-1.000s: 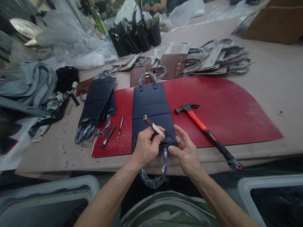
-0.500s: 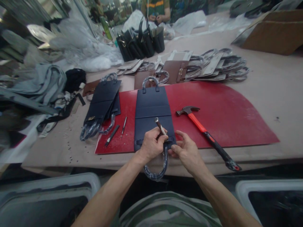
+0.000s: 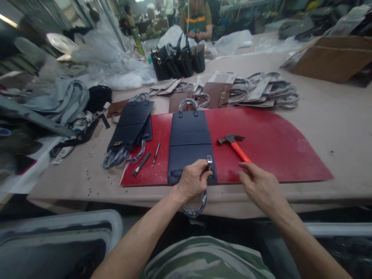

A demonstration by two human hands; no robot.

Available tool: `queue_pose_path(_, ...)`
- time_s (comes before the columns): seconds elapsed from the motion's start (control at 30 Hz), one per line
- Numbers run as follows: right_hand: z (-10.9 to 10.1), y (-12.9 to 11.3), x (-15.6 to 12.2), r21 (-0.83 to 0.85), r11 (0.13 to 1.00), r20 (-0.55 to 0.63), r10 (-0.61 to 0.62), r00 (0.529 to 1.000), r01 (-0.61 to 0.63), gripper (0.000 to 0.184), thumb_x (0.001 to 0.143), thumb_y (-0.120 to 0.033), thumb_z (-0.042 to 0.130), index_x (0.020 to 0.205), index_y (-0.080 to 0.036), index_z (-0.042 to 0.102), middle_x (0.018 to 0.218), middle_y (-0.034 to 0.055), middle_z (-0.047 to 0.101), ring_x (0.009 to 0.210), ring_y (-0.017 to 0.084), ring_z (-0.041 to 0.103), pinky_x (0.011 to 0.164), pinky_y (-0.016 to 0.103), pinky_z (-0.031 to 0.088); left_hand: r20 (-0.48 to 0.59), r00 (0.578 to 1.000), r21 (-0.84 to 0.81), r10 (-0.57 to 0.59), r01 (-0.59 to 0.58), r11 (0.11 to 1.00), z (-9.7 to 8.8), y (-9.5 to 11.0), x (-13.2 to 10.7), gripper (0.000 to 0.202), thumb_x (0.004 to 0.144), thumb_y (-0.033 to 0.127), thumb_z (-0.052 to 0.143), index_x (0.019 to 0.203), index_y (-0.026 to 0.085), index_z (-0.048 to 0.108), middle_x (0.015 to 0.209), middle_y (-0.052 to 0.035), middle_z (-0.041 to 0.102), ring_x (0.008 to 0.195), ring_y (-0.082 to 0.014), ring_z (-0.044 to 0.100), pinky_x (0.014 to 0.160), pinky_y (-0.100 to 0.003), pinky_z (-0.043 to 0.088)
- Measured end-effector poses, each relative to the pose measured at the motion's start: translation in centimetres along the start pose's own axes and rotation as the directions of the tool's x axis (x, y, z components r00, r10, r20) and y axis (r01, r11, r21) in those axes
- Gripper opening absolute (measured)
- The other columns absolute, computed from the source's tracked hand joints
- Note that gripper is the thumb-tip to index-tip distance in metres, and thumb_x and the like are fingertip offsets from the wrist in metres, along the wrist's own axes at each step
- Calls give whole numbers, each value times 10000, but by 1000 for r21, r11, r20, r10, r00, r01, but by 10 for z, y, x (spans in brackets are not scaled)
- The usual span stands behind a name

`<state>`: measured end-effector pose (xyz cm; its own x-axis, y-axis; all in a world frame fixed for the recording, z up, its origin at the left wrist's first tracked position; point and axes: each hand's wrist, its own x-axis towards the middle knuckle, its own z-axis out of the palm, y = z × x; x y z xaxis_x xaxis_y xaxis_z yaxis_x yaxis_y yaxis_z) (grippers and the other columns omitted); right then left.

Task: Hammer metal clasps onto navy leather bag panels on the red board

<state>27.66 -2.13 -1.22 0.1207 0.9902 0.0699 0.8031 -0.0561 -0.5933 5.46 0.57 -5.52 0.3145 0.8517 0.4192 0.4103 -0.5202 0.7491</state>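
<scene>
My left hand (image 3: 192,179) is closed around an upright metal punch (image 3: 209,159), its head showing above the fingers. The punch stands over the lower right end of a flat navy leather bag panel (image 3: 189,133), near its strap; its tip is hidden by my fingers. A plastic-wrapped handle (image 3: 194,212) loops from the panel over the table edge. My right hand (image 3: 261,185), fingers apart and slightly curled, is over the grip of a claw hammer (image 3: 240,152). Hand and forearm hide the rest of the handle.
A red board (image 3: 273,143) lies under the panel. Two slim metal tools (image 3: 142,164) rest left of it, beside stacked navy panels (image 3: 130,120). Brown panels (image 3: 216,95), black bags (image 3: 177,60) and a cardboard box (image 3: 334,58) are farther back. A co-worker (image 3: 197,25) is across the table.
My right hand has left the panel's lower edge and moved right, over the hammer handle. The punch in my left hand has gone from tilted to upright and shifted slightly right.
</scene>
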Motion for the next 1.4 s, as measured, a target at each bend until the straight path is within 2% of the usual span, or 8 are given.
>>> queue_pose_path(0.43,-1,43,17,-493,870,-2,-44,999,37,316,882,-328,519,1069,-112,654,966,193,646,847,309,615,728,397,457,38,999,35,-12,11,999,-1,2,0,114,870,123,579,952,200,596,949,-56,673,890,-200,661,835,-300,519)
queue_pose_path(0.57,-11,33,33,-28,964,197,266,944,-265,86,744,-208,621,827,-191,606,722,36,591,634,184,549,578,289,378,14,1000,33,-16,15,999,0,4,0,115,868,118,580,951,196,600,948,-60,673,891,-203,659,831,-301,516)
queue_pose_path(0.7,-16,16,42,472,619,589,308,747,-628,136,672,-158,594,785,-196,529,662,-11,549,521,124,497,498,251,422,-22,999,-6,-40,40,999,4,6,-1,119,857,108,588,936,196,605,934,-56,677,889,-201,657,832,-295,513)
queue_pose_path(0.87,-9,-3,38,537,538,607,287,741,-649,98,819,-265,534,771,-187,498,574,-57,408,404,72,348,366,184,289,-43,998,19,-55,55,998,7,9,-1,120,846,96,583,911,195,601,902,-49,668,855,-197,651,803,-291,506)
queue_pose_path(1.0,-29,-22,20,593,641,430,260,864,-488,272,880,-453,541,769,-216,465,572,-63,428,388,66,331,349,177,250,-46,997,32,-60,61,998,7,10,-1,124,834,88,588,891,197,599,894,-50,669,848,-197,649,791,-287,503)
queue_pose_path(1.13,-73,-38,1,363,932,62,-34,997,9,374,925,-550,455,724,-235,448,544,-47,459,401,100,396,385,227,300,-41,996,21,-74,75,997,7,11,-1,129,837,83,592,887,201,600,907,-42,672,861,-189,648,804,-280,494)
queue_pose_path(1.27,-106,-44,-16,-42,911,-92,-412,907,409,389,967,-528,418,693,-252,434,488,-46,434,375,122,382,415,278,272,-24,997,52,-68,69,996,9,12,-1,129,838,73,590,865,200,590,892,-33,656,842,-178,630,784,-269,478)
queue_pose_path(1.4,-114,-48,-28,-151,873,-90,-480,873,464,382,995,-519,382,720,-265,458,501,-32,463,394,150,438,446,296,296,-39,994,27,-98,99,995,9,12,-1,121,839,80,595,855,200,597,862,-23,661,814,-169,630,772,-263,477)
